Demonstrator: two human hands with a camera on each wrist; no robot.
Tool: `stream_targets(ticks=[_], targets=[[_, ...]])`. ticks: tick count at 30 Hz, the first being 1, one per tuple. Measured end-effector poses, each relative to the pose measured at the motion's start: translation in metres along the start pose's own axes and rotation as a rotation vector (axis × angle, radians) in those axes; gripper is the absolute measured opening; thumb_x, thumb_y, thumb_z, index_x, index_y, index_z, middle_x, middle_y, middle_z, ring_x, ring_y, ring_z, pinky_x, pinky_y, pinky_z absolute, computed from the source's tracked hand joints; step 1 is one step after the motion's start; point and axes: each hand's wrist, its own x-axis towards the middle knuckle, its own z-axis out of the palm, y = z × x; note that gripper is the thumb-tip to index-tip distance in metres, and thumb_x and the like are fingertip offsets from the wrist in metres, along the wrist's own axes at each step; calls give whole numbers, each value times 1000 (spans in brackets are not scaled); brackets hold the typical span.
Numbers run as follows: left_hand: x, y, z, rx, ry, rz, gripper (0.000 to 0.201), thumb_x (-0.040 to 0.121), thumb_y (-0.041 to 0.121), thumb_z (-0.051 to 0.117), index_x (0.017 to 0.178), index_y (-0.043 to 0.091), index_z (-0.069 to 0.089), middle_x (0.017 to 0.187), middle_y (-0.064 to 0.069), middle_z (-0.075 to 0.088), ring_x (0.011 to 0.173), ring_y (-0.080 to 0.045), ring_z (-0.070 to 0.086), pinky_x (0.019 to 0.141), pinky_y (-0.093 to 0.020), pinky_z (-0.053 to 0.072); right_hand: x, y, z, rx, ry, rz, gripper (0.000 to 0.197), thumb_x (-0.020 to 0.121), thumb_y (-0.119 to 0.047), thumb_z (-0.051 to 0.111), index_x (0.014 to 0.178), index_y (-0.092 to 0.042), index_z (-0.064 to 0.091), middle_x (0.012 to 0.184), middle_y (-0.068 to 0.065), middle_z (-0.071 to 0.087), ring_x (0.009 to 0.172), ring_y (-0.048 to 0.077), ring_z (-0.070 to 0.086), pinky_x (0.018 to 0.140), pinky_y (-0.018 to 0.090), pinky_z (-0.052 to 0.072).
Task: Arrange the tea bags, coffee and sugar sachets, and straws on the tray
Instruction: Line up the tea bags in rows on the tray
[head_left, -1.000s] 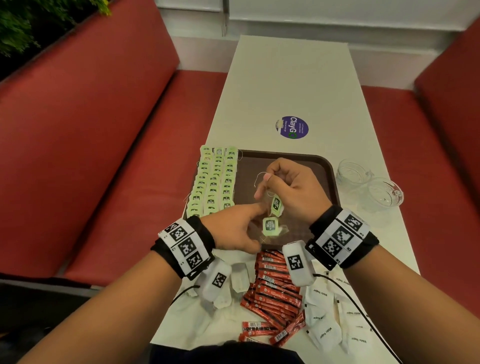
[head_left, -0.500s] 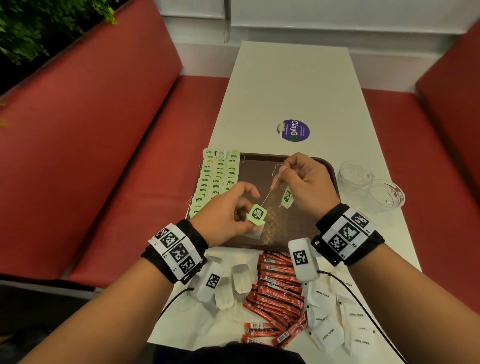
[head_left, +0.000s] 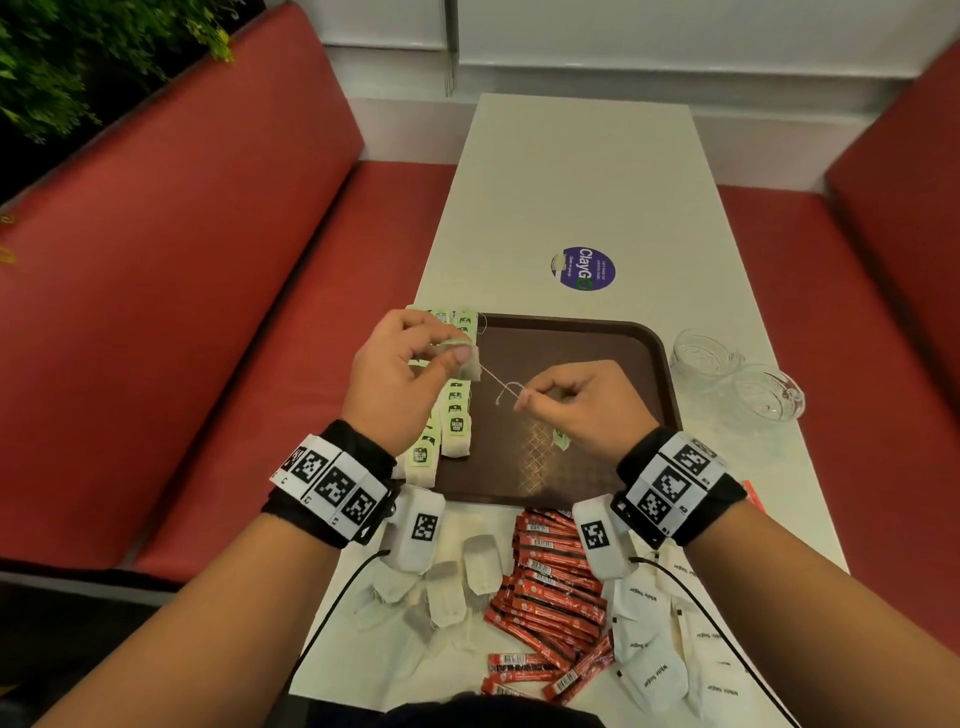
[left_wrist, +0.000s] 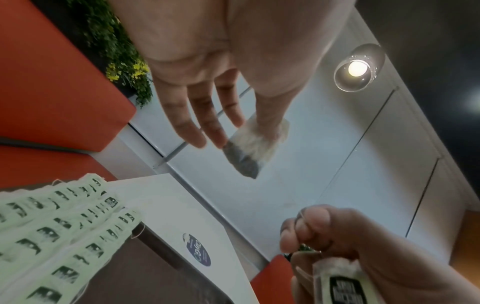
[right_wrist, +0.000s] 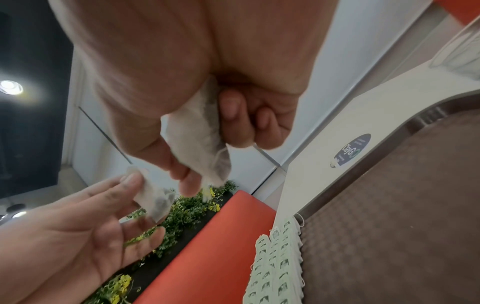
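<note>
Over the brown tray (head_left: 597, 467), my left hand (head_left: 460, 356) pinches a tea bag (head_left: 469, 368) between thumb and fingers above the rows of green-tagged tea bags (head_left: 453, 415) on the tray's left side. A thin string (head_left: 493, 379) runs from that bag to my right hand (head_left: 522, 400), which pinches it above the tray's middle. The right hand also curls round a second tea bag (right_wrist: 200, 148), whose green tag (head_left: 560, 439) shows under the palm. In the left wrist view the pinched tea bag (left_wrist: 249, 148) hangs from my left hand's fingertips (left_wrist: 221, 142).
Between tray and near table edge lie loose tea bags (head_left: 457, 582), several red coffee sachets (head_left: 550, 587) and white sugar sachets (head_left: 649, 670). Two glass cups (head_left: 737, 374) stand right of the tray. A purple sticker (head_left: 584, 268) is beyond it. Red benches (head_left: 208, 312) flank the table.
The hands have drawn apart. My left hand carried its tea bag up and left over the rows, and the string now stretches between the hands. The right hand stayed over the tray's middle.
</note>
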Motion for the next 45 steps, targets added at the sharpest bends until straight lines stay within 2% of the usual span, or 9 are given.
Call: stream_targets(ticks=[6,10,18,22,25,30,35,41,45], targets=[[3,-2,3,71,69,-111,10,92,34,70,98,28,75,81,10,72,67,-17,64,66,-36,56,-1,-3,8,-80,-81,-68,8,83,-23,80,77,-27,77,79,-16,73,79,3,69,76,24,55],[2,-5,5,111,68,-148,9,92,35,69,94,29,74,78,8,72,69,-21,67,70,-40,57,-3,-8,11,-112,-62,-118,4,83,-23,80,80,-26,78,79,-16,73,78,4,69,74,22,54],[1,-9,0,180,16,-208,10,96,31,62,104,29,68,78,1,68,69,-21,65,69,-42,58,1,-7,12,-72,155,-128,2,85,-22,78,85,-22,79,81,-12,75,79,8,70,77,37,58],[-1,-7,-2,60,15,-212,17,96,21,60,95,37,64,79,-11,68,63,-35,63,61,-48,57,3,-2,11,-150,116,-106,4,87,-25,75,84,-24,77,81,-15,73,80,3,68,78,24,55],[-1,-7,-6,35,-71,-233,22,96,18,59,95,37,71,84,-1,74,68,-23,69,71,-46,60,1,-1,11,-205,71,-94,12,89,-23,71,80,-31,70,76,-21,66,78,-3,63,73,11,45],[-1,-8,-15,98,-234,-234,39,80,20,66,116,32,72,93,8,76,82,-7,69,77,-30,55,0,1,10,-193,54,-72,21,88,-15,66,72,-28,64,66,-19,60,71,-2,57,67,10,38],[-1,-1,-18,262,-203,-200,15,88,23,71,101,30,76,75,14,74,66,-1,69,73,-19,55,-3,1,10,-156,91,-99,21,86,-13,67,70,-28,64,65,-25,60,68,-3,57,63,6,37],[-4,1,-21,260,-193,-55,7,87,33,75,92,28,76,70,9,59,62,-3,52,60,-15,38,0,4,6,-183,87,-41,17,86,-17,64,69,-21,67,62,-24,60,62,1,55,62,20,43],[-6,5,-19,16,-114,-17,14,84,24,79,91,13,74,92,1,68,86,-11,65,74,-27,55,1,5,6,-158,16,-14,22,87,-17,63,67,-26,64,58,-21,58,57,3,53,61,29,49]])
